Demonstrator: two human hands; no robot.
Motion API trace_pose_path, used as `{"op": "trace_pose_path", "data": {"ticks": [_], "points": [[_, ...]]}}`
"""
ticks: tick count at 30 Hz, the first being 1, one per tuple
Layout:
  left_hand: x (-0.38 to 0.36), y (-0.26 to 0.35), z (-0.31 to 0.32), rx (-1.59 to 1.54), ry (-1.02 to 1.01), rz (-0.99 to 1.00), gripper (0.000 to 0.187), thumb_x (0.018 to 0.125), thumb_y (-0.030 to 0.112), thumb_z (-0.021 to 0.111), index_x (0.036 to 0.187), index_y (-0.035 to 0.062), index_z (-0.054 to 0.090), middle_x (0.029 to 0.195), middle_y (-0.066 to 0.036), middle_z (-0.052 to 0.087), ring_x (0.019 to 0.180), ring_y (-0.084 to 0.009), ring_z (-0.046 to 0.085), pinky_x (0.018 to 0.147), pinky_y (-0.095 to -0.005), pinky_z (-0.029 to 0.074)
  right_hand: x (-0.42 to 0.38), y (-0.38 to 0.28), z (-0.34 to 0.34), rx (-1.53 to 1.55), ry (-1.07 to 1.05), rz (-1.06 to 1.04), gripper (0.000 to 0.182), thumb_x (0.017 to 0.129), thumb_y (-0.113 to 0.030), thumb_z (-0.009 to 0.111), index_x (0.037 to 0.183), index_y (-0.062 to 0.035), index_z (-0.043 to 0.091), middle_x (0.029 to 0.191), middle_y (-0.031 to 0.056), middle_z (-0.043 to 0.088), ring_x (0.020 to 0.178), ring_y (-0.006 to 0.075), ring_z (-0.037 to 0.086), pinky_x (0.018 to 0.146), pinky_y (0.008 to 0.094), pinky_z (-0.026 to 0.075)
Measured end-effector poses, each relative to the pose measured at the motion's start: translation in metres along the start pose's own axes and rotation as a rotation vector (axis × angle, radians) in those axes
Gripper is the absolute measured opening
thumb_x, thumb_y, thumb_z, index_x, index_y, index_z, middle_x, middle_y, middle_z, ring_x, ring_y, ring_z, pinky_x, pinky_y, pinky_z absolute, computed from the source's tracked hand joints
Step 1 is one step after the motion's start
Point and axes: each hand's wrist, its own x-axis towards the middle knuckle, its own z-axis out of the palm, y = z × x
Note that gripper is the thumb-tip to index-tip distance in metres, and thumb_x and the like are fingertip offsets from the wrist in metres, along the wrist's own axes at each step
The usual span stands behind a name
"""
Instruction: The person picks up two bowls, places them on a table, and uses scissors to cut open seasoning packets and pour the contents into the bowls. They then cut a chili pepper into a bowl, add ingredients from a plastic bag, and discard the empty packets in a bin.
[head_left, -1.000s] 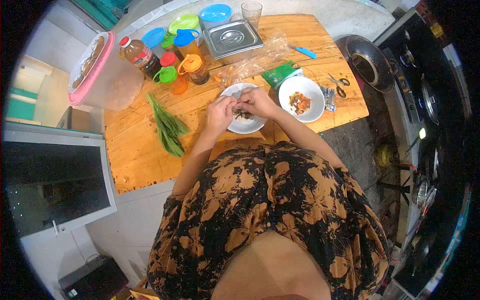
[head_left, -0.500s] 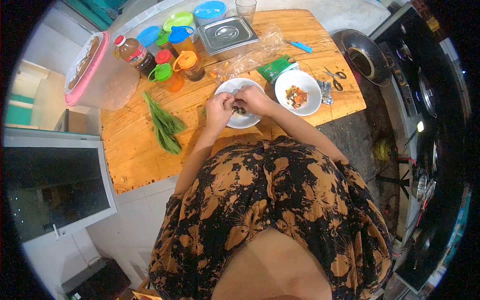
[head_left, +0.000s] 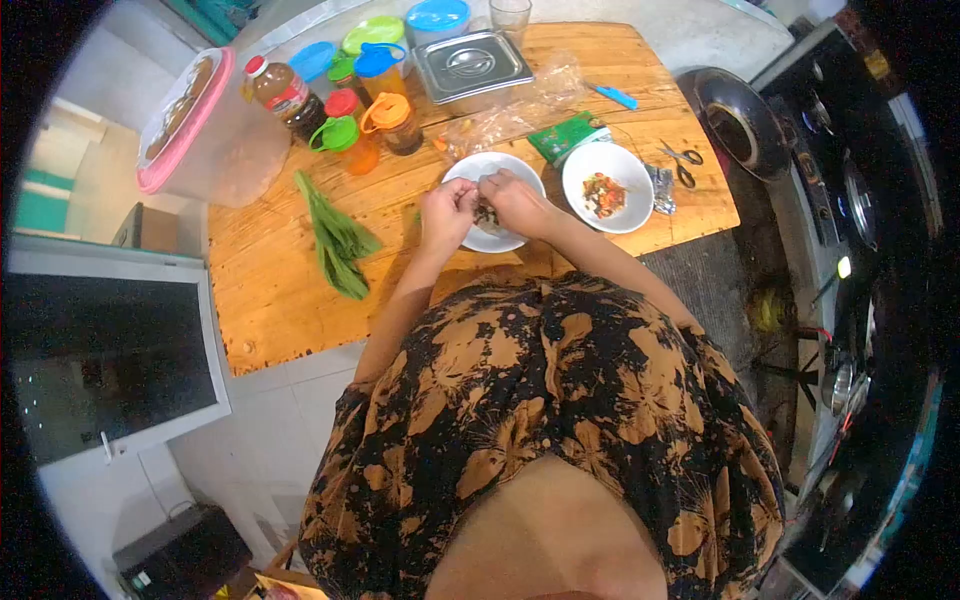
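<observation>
Both hands were over the near white bowl (head_left: 497, 200) at the front edge of the wooden bench (head_left: 300, 290). The left hand (head_left: 447, 213) was curled with fingertips pinched together, and the right hand (head_left: 514, 203) was curled the same way just beside it, the two nearly touching. Between them was a small dark morsel (head_left: 487, 214) above the bowl; it looked as though both hands had hold of it, though from where I stood it was too small to be sure what it was or which fingers gripped it.

Just to the right sat a second white bowl (head_left: 606, 186) with chopped red and dark bits in it. Beyond that lay a pair of scissors (head_left: 681, 164), and a green packet (head_left: 566, 137) lay between the two bowls, further back. A bunch of green leaves (head_left: 335, 238) rested on the bench to the left, well apart from the hands. At the back stood a cluster of bottles and jars with coloured caps (head_left: 345, 110), a metal lidded tray (head_left: 471, 65), a clear glass (head_left: 510, 17) and a big tub with a pink lid (head_left: 205, 125). Off the right end of the bench a dark wok (head_left: 738, 122) sat on its own
</observation>
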Motion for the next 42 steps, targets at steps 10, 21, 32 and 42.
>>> {"op": "trace_pose_path", "data": {"ticks": [10, 21, 32, 42], "points": [[-0.001, -0.005, 0.001, 0.127, 0.014, 0.222, 0.003, 0.073, 0.001, 0.058, 0.076, 0.0005, 0.059, 0.067, -0.014, 0.059, 0.058, -0.0251, 0.058, 0.055, -0.032, 0.045, -0.008, 0.002, 0.007, 0.064, 0.022, 0.087, 0.022, 0.065, -0.006, 0.056, 0.086, -0.0002, 0.057, 0.079, 0.0139, 0.058, 0.08, 0.0303, 0.055, 0.073, 0.0376, 0.043], [0.008, 0.018, -0.017, 0.366, -0.262, 0.334, 0.013, 0.081, 0.008, 0.05, 0.086, 0.0031, 0.061, 0.08, -0.015, 0.058, 0.072, -0.0322, 0.056, 0.065, -0.0355, 0.045, -0.019, 0.001, -0.004, 0.29, 0.04, 0.361, 0.015, 0.069, -0.021, 0.064, 0.077, -0.0079, 0.063, 0.071, 0.0161, 0.06, 0.069, 0.033, 0.057, 0.065, 0.0398, 0.045], [0.01, -0.008, -0.084, 0.15, 0.021, 0.141, 0.029, 0.09, 0.017, 0.042, 0.112, 0.0009, 0.05, 0.106, -0.009, 0.05, 0.076, -0.0114, 0.049, 0.064, -0.0235, 0.044, -0.166, 0.14, -0.136, 0.862, 0.56, 0.809, 0.031, 0.068, -0.018, 0.071, 0.093, -0.0027, 0.06, 0.076, 0.0039, 0.063, 0.065, 0.0099, 0.057, 0.057, 0.0239, 0.044], [0.022, 0.02, -0.042, 0.096, 0.027, 0.121, 0.023, 0.088, 0.015, 0.048, 0.107, 0.0029, 0.052, 0.1, -0.004, 0.053, 0.071, -0.0084, 0.051, 0.062, -0.0218, 0.041, -0.187, 0.209, -0.112, 0.056, 0.019, 0.815, 0.028, 0.056, -0.027, 0.074, 0.078, -0.0123, 0.066, 0.077, 0.0083, 0.062, 0.075, 0.025, 0.059, 0.067, 0.0341, 0.047]]}}
